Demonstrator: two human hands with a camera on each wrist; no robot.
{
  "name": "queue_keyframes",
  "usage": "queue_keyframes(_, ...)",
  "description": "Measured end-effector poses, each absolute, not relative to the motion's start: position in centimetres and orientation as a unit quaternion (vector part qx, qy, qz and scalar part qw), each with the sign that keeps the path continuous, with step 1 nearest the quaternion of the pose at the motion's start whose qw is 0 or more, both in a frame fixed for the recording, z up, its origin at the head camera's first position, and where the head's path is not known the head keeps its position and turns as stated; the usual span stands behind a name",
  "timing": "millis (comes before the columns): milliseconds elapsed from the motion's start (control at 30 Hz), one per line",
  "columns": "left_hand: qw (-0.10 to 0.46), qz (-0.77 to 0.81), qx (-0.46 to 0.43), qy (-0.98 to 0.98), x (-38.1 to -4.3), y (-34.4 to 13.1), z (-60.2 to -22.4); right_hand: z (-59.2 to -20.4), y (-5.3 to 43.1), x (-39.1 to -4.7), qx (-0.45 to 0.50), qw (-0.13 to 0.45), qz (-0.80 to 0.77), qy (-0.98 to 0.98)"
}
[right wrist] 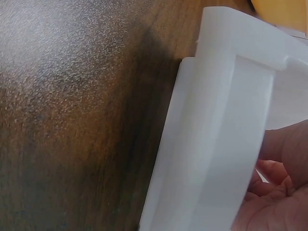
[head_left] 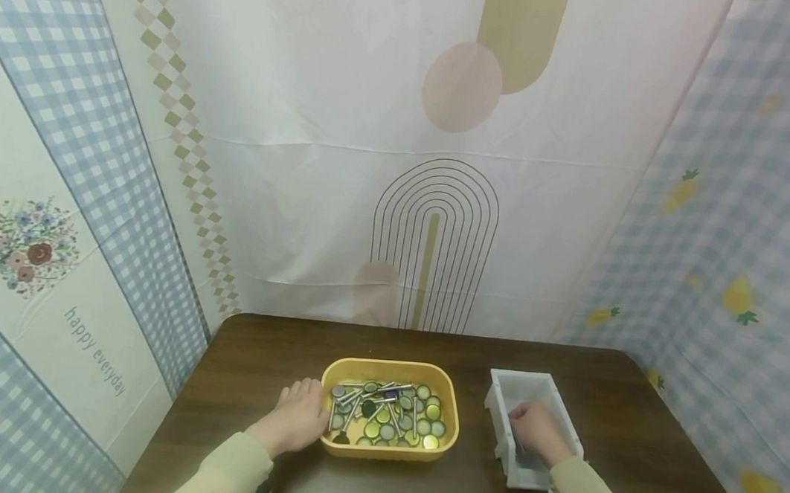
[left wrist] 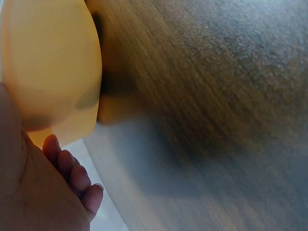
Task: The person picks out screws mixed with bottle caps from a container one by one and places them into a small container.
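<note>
My left hand (head_left: 300,414) rests against the left wall of a yellow plastic tub (head_left: 448,432), its fingers extended along the outside and the thumb side at the rim. Inside the tub lie metal bottle caps (head_left: 423,427) and long silvery bolts (head_left: 415,417), mixed together, some with dark heads. My right hand (head_left: 538,430) reaches down into a white plastic bin (head_left: 563,412) with its fingers curled. In the right wrist view the bin's wall (right wrist: 216,139) hides the fingertips (right wrist: 272,171) in part, and I cannot tell whether they hold anything. A small greyish patch shows below the hand.
Tub and bin stand apart on a dark wood-grain table (head_left: 262,344), the bin to the right. A patterned white cloth (head_left: 289,219) hangs behind the table's far edge. Checked cloths hang at the left and right sides.
</note>
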State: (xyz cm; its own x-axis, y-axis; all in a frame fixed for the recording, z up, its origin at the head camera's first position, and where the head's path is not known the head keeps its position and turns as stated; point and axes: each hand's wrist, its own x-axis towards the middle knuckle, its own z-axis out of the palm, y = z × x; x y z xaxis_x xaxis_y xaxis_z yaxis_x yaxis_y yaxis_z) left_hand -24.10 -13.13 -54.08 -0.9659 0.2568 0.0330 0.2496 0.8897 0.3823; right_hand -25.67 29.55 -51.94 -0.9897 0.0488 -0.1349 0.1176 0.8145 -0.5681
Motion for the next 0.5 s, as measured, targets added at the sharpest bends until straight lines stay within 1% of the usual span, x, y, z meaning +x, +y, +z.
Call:
queue_keyframes(300, 0.009, 0.196, 0.126, 0.972, -24.12, -13.08, -54.05, -51.67, 29.85, -25.59, 0.054, 0.061, -0.292, 0.953)
queue_keyframes(500, 0.000, 0.195, 0.126, 0.973, -24.28, -13.16, -54.29, -51.10, 30.18, -25.81, 0.042, 0.039, -0.291, 0.955)
